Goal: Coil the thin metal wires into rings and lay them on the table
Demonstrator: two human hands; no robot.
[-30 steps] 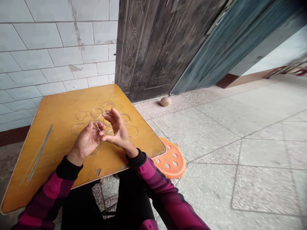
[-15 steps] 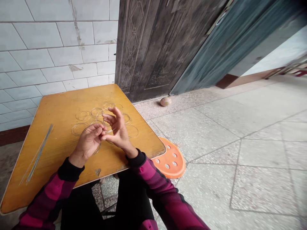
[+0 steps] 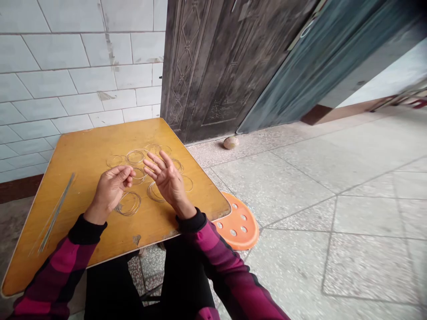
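My left hand (image 3: 111, 191) is closed in a pinch above the table, thumb against the forefinger. Whatever lies in that pinch is too thin to make out. Just to its right, my right hand (image 3: 170, 182) is raised with its fingers spread and nothing visible in its grasp. Under and around both hands lie several thin wire rings. One coil of wire (image 3: 140, 210) is below the left hand, another wire ring (image 3: 135, 150) sits farther back, and a wire coil (image 3: 148, 191) is partly hidden by my right hand.
A bundle of straight wires (image 3: 57, 211) lies on the left of the yellow table (image 3: 83, 231). An orange stool (image 3: 245, 235) stands against the table's right edge. A ball-like object (image 3: 231, 142) rests on the floor by the dark door (image 3: 207, 66). White tiled wall (image 3: 66, 84) rises behind the table.
My hands have drawn apart, the left moving left and slightly down. The right hand's fingers have spread. The wire arc seen between them before no longer shows clearly.
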